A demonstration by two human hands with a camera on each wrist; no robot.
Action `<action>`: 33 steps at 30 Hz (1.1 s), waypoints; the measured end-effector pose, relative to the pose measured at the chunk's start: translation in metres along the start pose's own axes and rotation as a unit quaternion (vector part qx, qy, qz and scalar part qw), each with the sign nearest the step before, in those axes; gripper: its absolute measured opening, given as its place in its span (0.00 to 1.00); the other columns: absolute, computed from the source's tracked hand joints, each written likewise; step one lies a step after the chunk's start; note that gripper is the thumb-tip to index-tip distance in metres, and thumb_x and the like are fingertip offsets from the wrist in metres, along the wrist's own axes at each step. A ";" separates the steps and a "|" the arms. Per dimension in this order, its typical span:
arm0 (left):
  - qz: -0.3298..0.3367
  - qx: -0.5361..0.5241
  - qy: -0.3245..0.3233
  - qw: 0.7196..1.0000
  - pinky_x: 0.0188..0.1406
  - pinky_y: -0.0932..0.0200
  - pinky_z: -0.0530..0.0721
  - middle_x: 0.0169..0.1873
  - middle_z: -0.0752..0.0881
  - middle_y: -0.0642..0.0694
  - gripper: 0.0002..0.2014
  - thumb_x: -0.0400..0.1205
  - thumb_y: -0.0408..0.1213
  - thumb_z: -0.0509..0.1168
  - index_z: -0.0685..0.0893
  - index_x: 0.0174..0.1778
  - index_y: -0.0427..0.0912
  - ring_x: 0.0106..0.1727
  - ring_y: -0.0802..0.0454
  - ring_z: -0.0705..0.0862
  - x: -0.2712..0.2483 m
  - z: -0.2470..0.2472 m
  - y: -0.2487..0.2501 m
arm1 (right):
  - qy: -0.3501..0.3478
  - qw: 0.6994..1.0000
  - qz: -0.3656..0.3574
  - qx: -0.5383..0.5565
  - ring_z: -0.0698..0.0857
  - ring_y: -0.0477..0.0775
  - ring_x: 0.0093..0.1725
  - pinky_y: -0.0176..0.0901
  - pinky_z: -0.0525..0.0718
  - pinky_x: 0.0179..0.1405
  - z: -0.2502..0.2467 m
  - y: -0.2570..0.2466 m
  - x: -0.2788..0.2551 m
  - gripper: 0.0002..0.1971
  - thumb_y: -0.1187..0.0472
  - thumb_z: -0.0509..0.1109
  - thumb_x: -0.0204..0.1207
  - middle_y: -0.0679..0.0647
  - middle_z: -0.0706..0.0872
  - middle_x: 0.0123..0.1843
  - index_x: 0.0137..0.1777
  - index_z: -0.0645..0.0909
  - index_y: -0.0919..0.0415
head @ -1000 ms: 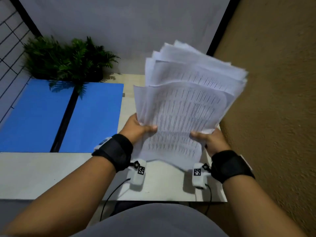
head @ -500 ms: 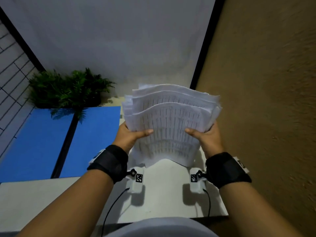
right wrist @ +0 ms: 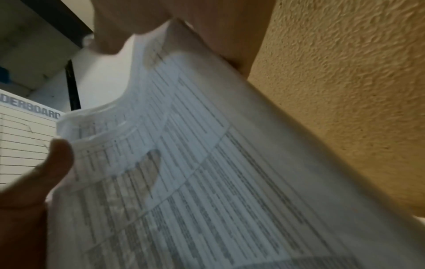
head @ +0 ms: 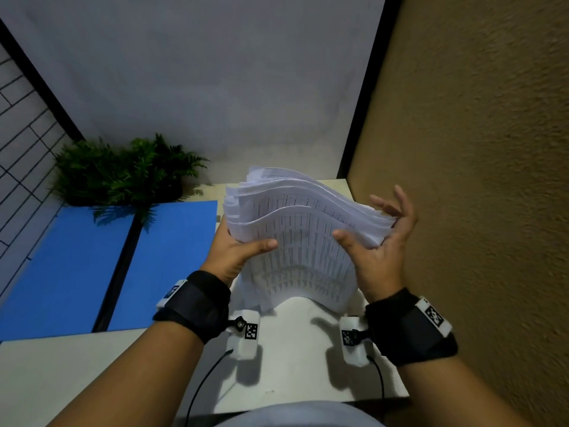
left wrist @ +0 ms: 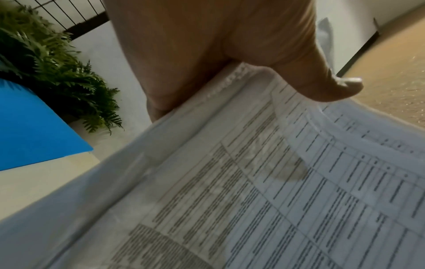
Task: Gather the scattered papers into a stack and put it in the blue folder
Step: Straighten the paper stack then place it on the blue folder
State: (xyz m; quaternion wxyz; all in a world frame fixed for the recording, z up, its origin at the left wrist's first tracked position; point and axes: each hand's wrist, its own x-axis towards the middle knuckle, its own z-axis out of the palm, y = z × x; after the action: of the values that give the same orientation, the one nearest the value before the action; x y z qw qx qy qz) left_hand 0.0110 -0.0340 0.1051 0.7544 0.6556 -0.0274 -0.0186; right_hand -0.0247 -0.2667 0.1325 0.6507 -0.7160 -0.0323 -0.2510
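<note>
Since a moment ago the right hand point(head: 380, 241) has let go, fingers now splayed against the stack's edge. Left hand point(head: 237, 251) clamps the papers point(head: 301, 235) in its grip, their lower edge seemingly standing on the bench point(head: 295, 359). At nine o'clock lies the open blue folder point(head: 77, 260), with a fern point(head: 123, 171) beyond.

I'm at an office-type desk nook. My landmark: the white desk point(head: 292, 365). On its far-left corner sits a green fern point(head: 123, 174); a blue folder point(head: 77, 257) lies open in front of the fern. A textured tan wall point(head: 477, 180) runs along the desk's right side, and a grey partition point(head: 200, 72) stands behind it.
</note>
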 end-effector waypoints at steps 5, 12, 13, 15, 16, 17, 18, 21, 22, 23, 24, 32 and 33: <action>0.025 -0.032 0.032 0.999 0.53 0.59 0.86 0.64 0.86 0.42 0.54 0.54 0.58 0.84 0.72 0.75 0.42 0.64 0.48 0.85 -0.001 0.001 0.008 | 0.055 0.985 -0.125 -0.102 0.73 0.38 0.70 0.33 0.81 0.64 0.004 0.001 0.003 0.24 0.33 0.64 0.75 0.47 0.66 0.71 0.68 0.76 0.41; 0.043 -0.035 0.044 0.997 0.52 0.62 0.85 0.60 0.88 0.51 0.50 0.57 0.68 0.78 0.73 0.72 0.47 0.62 0.54 0.86 -0.004 0.007 0.017 | 0.079 0.975 -0.146 -0.149 0.70 0.30 0.69 0.25 0.76 0.65 0.000 0.003 0.008 0.21 0.51 0.70 0.76 0.41 0.65 0.71 0.69 0.78 0.46; 0.047 -0.039 0.049 0.997 0.51 0.63 0.85 0.57 0.89 0.53 0.49 0.56 0.68 0.77 0.74 0.71 0.48 0.59 0.56 0.87 -0.004 0.008 0.019 | 0.071 0.971 -0.155 -0.166 0.68 0.29 0.68 0.25 0.75 0.65 0.001 0.003 0.007 0.20 0.51 0.70 0.77 0.43 0.66 0.71 0.69 0.79 0.46; 0.057 -0.048 0.061 0.995 0.50 0.63 0.85 0.55 0.90 0.52 0.47 0.57 0.68 0.77 0.75 0.68 0.48 0.56 0.56 0.88 -0.003 0.011 0.020 | 0.057 0.967 -0.159 -0.189 0.70 0.32 0.66 0.28 0.76 0.64 0.002 0.003 0.004 0.15 0.51 0.68 0.78 0.48 0.67 0.71 0.64 0.82 0.47; 0.061 -0.050 0.067 0.995 0.51 0.62 0.86 0.56 0.89 0.50 0.46 0.57 0.68 0.77 0.75 0.67 0.47 0.56 0.55 0.88 -0.002 0.012 0.022 | 0.061 0.968 -0.156 -0.185 0.70 0.32 0.66 0.29 0.77 0.63 0.003 0.003 0.002 0.13 0.52 0.68 0.79 0.47 0.67 0.71 0.63 0.83 0.48; 0.063 -0.049 0.073 0.994 0.50 0.60 0.86 0.56 0.88 0.47 0.45 0.58 0.69 0.76 0.75 0.66 0.47 0.55 0.53 0.88 -0.001 0.014 0.024 | 0.070 0.971 -0.151 -0.172 0.71 0.32 0.66 0.32 0.79 0.63 0.004 0.003 0.001 0.12 0.53 0.68 0.79 0.43 0.68 0.70 0.61 0.83 0.49; 0.065 -0.047 0.080 0.994 0.50 0.59 0.86 0.57 0.87 0.45 0.44 0.58 0.69 0.76 0.75 0.65 0.48 0.55 0.52 0.88 -0.001 0.015 0.026 | 0.079 0.974 -0.143 -0.159 0.73 0.34 0.66 0.35 0.81 0.62 0.005 0.002 0.000 0.11 0.54 0.67 0.80 0.40 0.67 0.68 0.60 0.84 0.50; 0.067 -0.031 0.099 0.992 0.47 0.58 0.86 0.59 0.86 0.44 0.30 0.65 0.64 0.74 0.78 0.59 0.55 0.54 0.51 0.87 0.000 0.019 0.030 | 0.100 0.976 -0.121 -0.153 0.76 0.37 0.63 0.33 0.81 0.60 0.007 0.003 0.002 0.09 0.58 0.65 0.82 0.43 0.70 0.65 0.54 0.83 0.60; 0.069 -0.028 0.104 0.992 0.47 0.58 0.86 0.59 0.85 0.43 0.26 0.67 0.61 0.72 0.78 0.58 0.56 0.54 0.50 0.87 0.000 0.020 0.031 | 0.115 0.974 -0.115 -0.158 0.75 0.35 0.62 0.27 0.78 0.59 0.006 0.005 0.003 0.09 0.59 0.63 0.82 0.48 0.71 0.65 0.53 0.82 0.63; 0.070 -0.029 0.109 0.991 0.46 0.59 0.86 0.60 0.85 0.42 0.23 0.68 0.59 0.72 0.79 0.57 0.56 0.54 0.51 0.87 0.000 0.022 0.032 | 0.133 0.971 -0.110 -0.164 0.74 0.33 0.61 0.23 0.76 0.59 0.006 0.005 0.004 0.08 0.62 0.62 0.83 0.54 0.73 0.64 0.53 0.80 0.66; 0.070 -0.029 0.114 0.991 0.46 0.59 0.86 0.60 0.85 0.41 0.22 0.69 0.58 0.71 0.79 0.56 0.56 0.53 0.52 0.87 0.001 0.022 0.032 | 0.148 0.970 -0.104 -0.165 0.73 0.31 0.61 0.21 0.73 0.58 0.006 0.005 0.004 0.07 0.65 0.61 0.83 0.60 0.75 0.63 0.53 0.78 0.68; 0.093 0.023 0.140 0.985 0.50 0.54 0.85 0.51 0.82 0.52 0.15 0.73 0.55 0.71 0.83 0.54 0.58 0.55 0.47 0.82 0.001 0.029 0.044 | 0.079 0.976 -0.100 -0.174 0.68 0.21 0.65 0.23 0.76 0.55 0.012 -0.002 0.002 0.14 0.51 0.66 0.80 0.46 0.67 0.68 0.59 0.85 0.55; 0.095 0.029 0.141 0.985 0.46 0.59 0.85 0.50 0.82 0.51 0.11 0.76 0.49 0.70 0.83 0.54 0.55 0.52 0.48 0.82 0.002 0.030 0.044 | 0.084 0.979 -0.082 -0.168 0.69 0.20 0.64 0.25 0.76 0.55 0.011 -0.002 0.003 0.13 0.49 0.67 0.79 0.45 0.67 0.67 0.57 0.85 0.53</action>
State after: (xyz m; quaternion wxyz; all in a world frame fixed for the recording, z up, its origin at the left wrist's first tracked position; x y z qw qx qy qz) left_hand 0.0103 -0.0573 0.1532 0.7297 0.6676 0.0163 0.1466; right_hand -0.0187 -0.2569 0.1350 0.4991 -0.7862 0.0061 -0.3643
